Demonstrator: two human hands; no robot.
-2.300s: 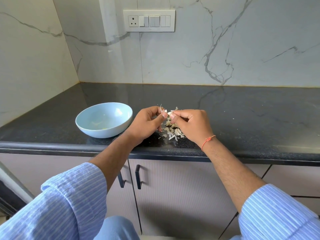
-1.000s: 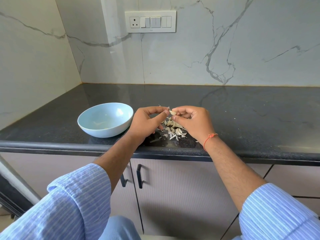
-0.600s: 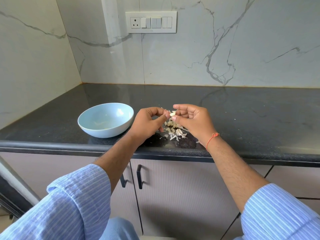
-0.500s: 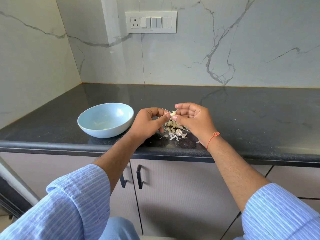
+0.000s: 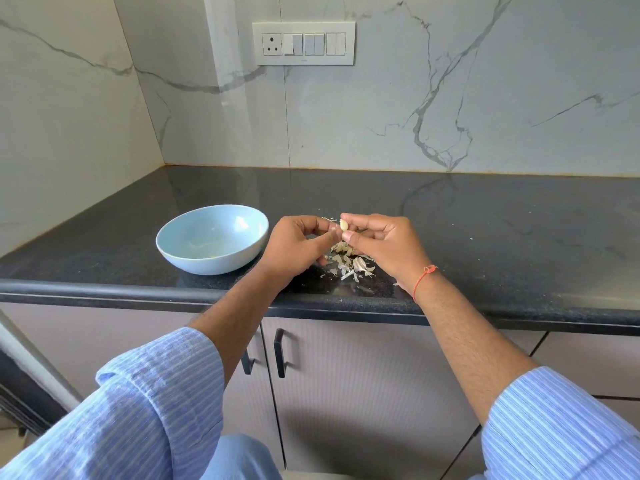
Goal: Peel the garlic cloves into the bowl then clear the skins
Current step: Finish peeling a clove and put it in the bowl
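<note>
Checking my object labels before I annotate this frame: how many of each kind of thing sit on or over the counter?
Hands: 2, left hand and right hand
Bowl: 1, light blue bowl
Garlic clove pinched in the fingertips: 1, garlic clove
Pile of skins: 1, skins, pieces too small to count
Total: 5

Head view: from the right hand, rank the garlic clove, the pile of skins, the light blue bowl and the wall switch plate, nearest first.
1. Pale garlic clove: pinched in the right hand's fingers.
2. Pile of papery garlic skins: on the counter just below.
3. Light blue round bowl: to the left, past the left hand.
4. White switch plate: up on the wall.
</note>
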